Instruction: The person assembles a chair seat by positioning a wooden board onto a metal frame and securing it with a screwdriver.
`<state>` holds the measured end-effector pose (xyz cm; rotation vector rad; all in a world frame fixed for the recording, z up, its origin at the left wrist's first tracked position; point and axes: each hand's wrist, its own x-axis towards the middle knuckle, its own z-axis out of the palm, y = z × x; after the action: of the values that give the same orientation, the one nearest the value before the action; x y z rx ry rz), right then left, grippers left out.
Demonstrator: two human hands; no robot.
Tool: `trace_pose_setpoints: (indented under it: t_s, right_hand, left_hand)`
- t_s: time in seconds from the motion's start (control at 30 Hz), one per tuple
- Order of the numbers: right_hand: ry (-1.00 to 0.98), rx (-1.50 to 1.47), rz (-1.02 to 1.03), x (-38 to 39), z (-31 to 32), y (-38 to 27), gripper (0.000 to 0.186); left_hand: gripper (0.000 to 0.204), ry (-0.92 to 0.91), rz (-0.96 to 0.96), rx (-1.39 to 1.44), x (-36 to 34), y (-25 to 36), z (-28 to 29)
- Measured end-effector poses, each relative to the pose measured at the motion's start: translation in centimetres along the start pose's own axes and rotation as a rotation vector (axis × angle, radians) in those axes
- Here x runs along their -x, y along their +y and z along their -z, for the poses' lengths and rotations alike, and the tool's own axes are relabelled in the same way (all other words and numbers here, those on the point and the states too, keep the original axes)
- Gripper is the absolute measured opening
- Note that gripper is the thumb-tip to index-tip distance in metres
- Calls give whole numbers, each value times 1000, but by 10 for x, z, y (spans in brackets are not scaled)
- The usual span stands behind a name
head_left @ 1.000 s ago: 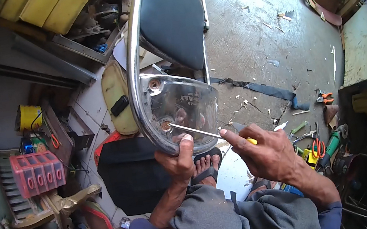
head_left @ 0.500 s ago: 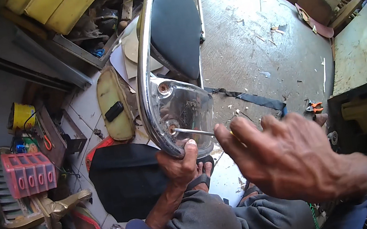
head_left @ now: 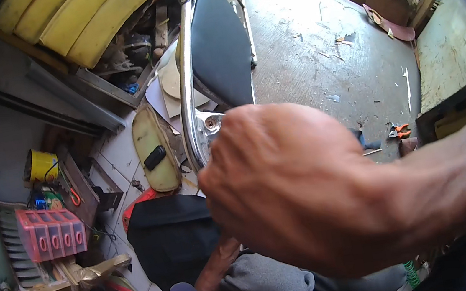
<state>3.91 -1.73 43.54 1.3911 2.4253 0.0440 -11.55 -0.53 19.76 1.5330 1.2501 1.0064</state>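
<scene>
From here I'm reading no lettering or numbers; any print on the yellow can (head_left: 43, 166) toward nine o'clock is looking too small.

right hand (head_left: 286, 185), fingers hidden from view, looms large at the centre; right forearm (head_left: 452, 177) extends right; left forearm (head_left: 217, 268) slants up, left hand hidden.

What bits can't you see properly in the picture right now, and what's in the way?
All in the head view:
- Left hand: hidden behind the right hand; only the left forearm shows.
- Right fingertips, and anything they hold: hidden by the back of that hand.
- Chrome frame: its near end is hidden by the right hand.
- Yellow cushion: cut off by the top edge.
- Floor scraps: too small to identify.
</scene>
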Motion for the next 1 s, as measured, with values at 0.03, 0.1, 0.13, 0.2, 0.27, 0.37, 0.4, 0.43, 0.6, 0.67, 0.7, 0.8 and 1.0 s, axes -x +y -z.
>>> trace_pose_setpoints:
  t_s: [0.03,0.1,0.13,0.2,0.27,0.37,0.4,0.43,0.6,0.67,0.7,0.8,1.0]
  right_hand:
    - [-24,22,-20,0,-1,-1,20]
    - [-5,34,-45,6,1,5,17]
    - [31,33,-55,16,5,10,16]
    - [73,5,-124,41,-5,27,14]
    - [218,-91,6,15,-30,22,12]
    - [315,-272,-62,40,-59,47,10]
    - [321,-361,-131,55,-74,56,10]
    - [381,-502,-158,59,-96,62,10]
    - [454,-1042,-619,122,-229,21,30]
    - [613,-1050,-695,131,-296,-16,31]
    - [575,-1273,-824,137,-322,-37,30]
    - [522,-1693,-1186,155,-397,-92,26]
    - [249,-1242,-1438,169,-477,-136,30]
  left_hand:
    - [23,-31,11,54,1,-9,-12]
    - [23,-64,3,100,2,-6,-28]
    - [23,-79,-14,106,1,0,-34]
    - [23,-156,-51,129,-3,-1,-59]
    - [24,-58,-8,68,-4,-32,-18]
    - [24,18,17,133,-3,-33,-13]
    - [22,72,30,195,-6,-19,-17]
    - [20,144,11,146,-7,-7,-1]
    - [18,55,-19,179,-10,-18,-9]
    - [19,66,-14,162,-11,-11,-13]
    - [19,156,-61,109,-9,-12,-17]
    - [23,93,135,86,-5,-26,-1]
    - [37,72,93,158,0,-24,-11]
